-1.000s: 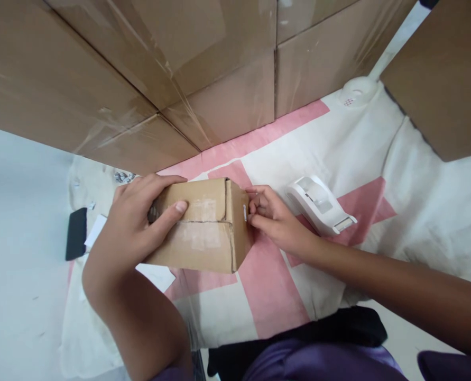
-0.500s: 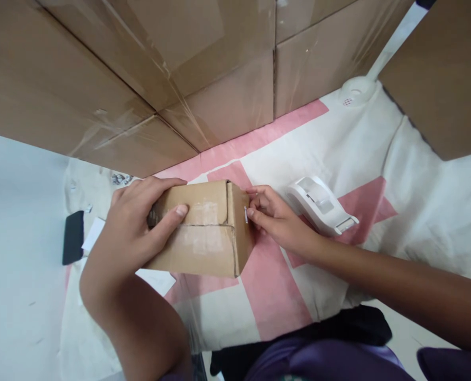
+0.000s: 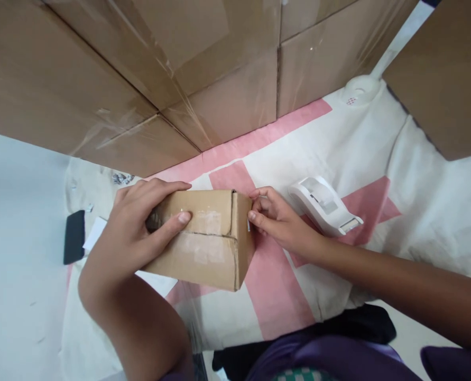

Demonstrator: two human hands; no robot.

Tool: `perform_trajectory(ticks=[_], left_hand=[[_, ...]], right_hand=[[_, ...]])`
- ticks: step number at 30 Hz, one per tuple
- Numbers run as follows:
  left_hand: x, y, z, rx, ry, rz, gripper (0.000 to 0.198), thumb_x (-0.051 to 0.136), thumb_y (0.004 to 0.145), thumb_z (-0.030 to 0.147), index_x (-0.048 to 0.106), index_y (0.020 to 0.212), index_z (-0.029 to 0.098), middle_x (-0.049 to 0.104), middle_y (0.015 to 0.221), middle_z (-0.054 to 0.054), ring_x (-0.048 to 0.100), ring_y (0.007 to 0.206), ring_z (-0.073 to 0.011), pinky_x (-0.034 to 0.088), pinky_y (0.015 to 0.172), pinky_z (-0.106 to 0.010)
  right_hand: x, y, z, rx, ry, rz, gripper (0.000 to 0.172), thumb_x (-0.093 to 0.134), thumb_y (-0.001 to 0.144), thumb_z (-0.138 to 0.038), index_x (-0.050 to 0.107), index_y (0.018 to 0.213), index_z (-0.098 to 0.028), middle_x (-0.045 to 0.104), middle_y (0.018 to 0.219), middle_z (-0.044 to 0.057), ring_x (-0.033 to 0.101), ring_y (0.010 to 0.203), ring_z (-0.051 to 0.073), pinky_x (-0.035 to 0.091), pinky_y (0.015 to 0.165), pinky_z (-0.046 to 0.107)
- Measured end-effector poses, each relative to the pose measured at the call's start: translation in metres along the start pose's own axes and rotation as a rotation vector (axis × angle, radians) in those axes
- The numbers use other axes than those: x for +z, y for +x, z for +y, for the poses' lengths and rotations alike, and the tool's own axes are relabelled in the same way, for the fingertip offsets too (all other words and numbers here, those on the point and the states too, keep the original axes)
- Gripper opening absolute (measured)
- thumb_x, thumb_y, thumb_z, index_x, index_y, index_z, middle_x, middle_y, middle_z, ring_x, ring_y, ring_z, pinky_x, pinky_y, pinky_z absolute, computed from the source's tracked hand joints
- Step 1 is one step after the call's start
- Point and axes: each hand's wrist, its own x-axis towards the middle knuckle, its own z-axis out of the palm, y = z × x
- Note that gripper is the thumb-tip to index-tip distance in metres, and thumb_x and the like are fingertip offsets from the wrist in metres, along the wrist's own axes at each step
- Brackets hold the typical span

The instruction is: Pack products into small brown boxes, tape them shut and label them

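A small brown cardboard box [image 3: 215, 254] with clear tape across its top seam is gripped by my left hand [image 3: 140, 227]. The thumb lies on the top and the fingers reach over the far side. At the box's right end is my right hand [image 3: 273, 219], its fingers curled and the thumb pressed in close to the cardboard. A thin whitish strip [image 3: 249, 225] shows just below that thumb against the end face. Whatever the right fingertips hold is mostly hidden. To the right of this hand lies a white tape dispenser [image 3: 322, 203].
Large taped cardboard boxes [image 3: 235, 106] form a wall at the back. A white lamp base [image 3: 361, 91] stands at the back right on the pink and white cloth [image 3: 278, 286]. A black phone-like object [image 3: 74, 237] and white paper [image 3: 94, 233] lie at the left.
The small box has tipped slightly and its right end sits lower in view. My right thumb now covers more of the whitish strip. The left hand keeps its hold.
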Motion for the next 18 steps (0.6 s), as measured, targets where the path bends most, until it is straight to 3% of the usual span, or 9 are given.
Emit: perform_trajectory(ticks=[7, 18], left_hand=[[-0.0024, -0.0002, -0.008, 0.008, -0.037, -0.012, 0.03, 0.052, 0.101, 0.045, 0.061, 0.124, 0.03, 0.066, 0.112, -0.002, 0.059, 0.106, -0.0257, 0.033, 0.101, -0.041], [0.0002, -0.0008, -0.0112, 0.019, -0.067, 0.025, 0.032, 0.052, 0.1, 0.054, 0.062, 0.122, 0.033, 0.068, 0.115, 0.001, 0.06, 0.104, -0.0231, 0.032, 0.101, -0.04]], right_hand=[[0.0005, -0.002, -0.0019, -0.004, -0.05, -0.12, 0.041, 0.064, 0.092, -0.028, 0.046, 0.128, -0.027, 0.047, 0.086, -0.004, 0.05, 0.081, 0.016, 0.043, 0.078, 0.034], [-0.0019, 0.0016, -0.001, -0.055, -0.099, -0.132, 0.027, 0.06, 0.098, -0.034, 0.049, 0.121, -0.025, 0.051, 0.083, -0.004, 0.051, 0.073, 0.014, 0.042, 0.066, 0.029]])
